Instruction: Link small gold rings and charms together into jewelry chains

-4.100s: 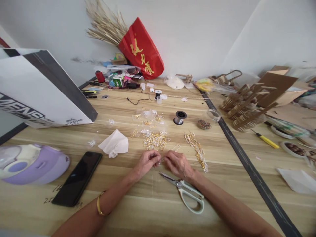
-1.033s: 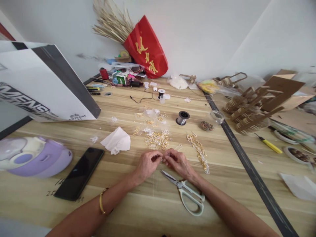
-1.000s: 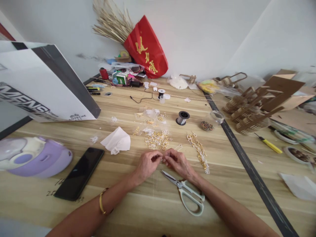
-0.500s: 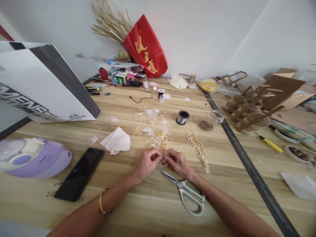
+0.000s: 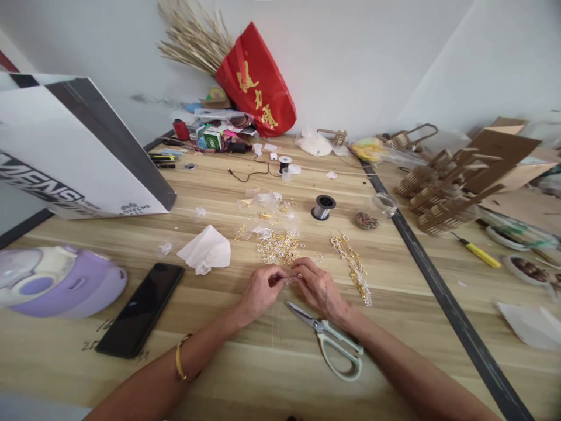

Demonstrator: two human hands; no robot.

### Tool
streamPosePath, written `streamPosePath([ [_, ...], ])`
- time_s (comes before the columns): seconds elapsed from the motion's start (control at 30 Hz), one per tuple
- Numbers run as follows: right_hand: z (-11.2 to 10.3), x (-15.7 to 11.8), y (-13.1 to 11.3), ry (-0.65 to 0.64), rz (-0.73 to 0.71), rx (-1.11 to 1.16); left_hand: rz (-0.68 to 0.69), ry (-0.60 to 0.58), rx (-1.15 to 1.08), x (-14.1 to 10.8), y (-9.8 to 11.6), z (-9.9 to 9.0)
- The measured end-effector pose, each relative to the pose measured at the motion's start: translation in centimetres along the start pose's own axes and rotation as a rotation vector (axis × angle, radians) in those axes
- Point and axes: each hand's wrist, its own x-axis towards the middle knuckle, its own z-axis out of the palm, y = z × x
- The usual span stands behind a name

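My left hand (image 5: 262, 290) is closed in a pinch, its thumb and forefinger meeting the fingertips of my right hand (image 5: 319, 289). Small silvery beads (image 5: 290, 280) show between the fingertips, partly hidden. From under the left fingers a faint clear thread (image 5: 273, 333) runs down over the wood. The right fingers are bent and closed around the beads. Just beyond both hands lies a pile of gold and silver beads (image 5: 278, 247). Scissors (image 5: 324, 336) with pale green handles rest below my right hand, blades pointing up-left. Gold and silver strands (image 5: 352, 269) lie to the right.
A spool of thread (image 5: 323, 207) and a jar of beads (image 5: 368, 220) stand beyond the pile. Left are a white tissue (image 5: 205, 250), a black phone (image 5: 141, 310), a purple device (image 5: 74, 283) and a large box (image 5: 87, 152). A yellow-handled tool (image 5: 482, 253) lies right.
My right hand's fingers have shifted slightly up and curled further over, showing more of its back. More of the silvery beads shows beneath the fingertips. My left hand stays nearly in place.
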Motion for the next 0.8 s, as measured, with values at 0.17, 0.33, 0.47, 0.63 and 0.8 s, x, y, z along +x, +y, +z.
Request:
streamPosePath([
  [0.17,0.1,0.0,-0.3,0.012,-0.031,0.064,-0.074,-0.016,-0.136,0.1,0.1,0.0],
  [0.33,0.1,0.1,-0.5,0.157,-0.022,0.149,-0.228,-0.042,-0.446,0.7,-0.1,-0.5],
  [0.47,0.1,-0.1,-0.4,0.186,-0.035,0.147,-0.324,-0.067,-0.602,0.9,0.1,-0.9],
  [0.63,0.2,-0.2,-0.4,0.170,-0.037,0.064,-0.339,-0.066,-0.651,0.8,0.4,-1.0],
  [0.8,0.2,-0.1,-0.5,0.165,0.029,0.097,-0.337,-0.071,-0.688,0.8,0.5,-1.0],
])
